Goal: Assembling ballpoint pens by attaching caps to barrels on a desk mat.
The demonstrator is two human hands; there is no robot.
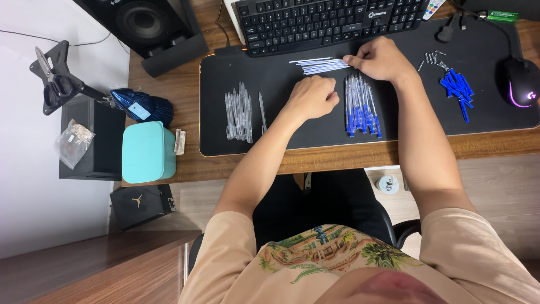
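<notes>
Ballpoint pen parts, laid out in sorted groups on a black desk mat that covers most of the wooden counter. Largest group: assembled pens with clear barrels and blue caps, roughly ten, lying side by side just right of the left hand. Next: clear empty barrels, about ten in a row at mat left, with one single barrel lying apart beside them. Next: thin blue-and-white ink refills, a loose sheaf of several, lying crosswise below the keyboard; exact count cannot be told. Next: blue caps, a heap of about a dozen at mat right. Smallest: small metal tips, a scatter too small to count. Hands: left curled in a loose fist resting on the mat, contents not visible; right hand pinching the end of the refill sheaf. Containers: one teal box, lid shut.
</notes>
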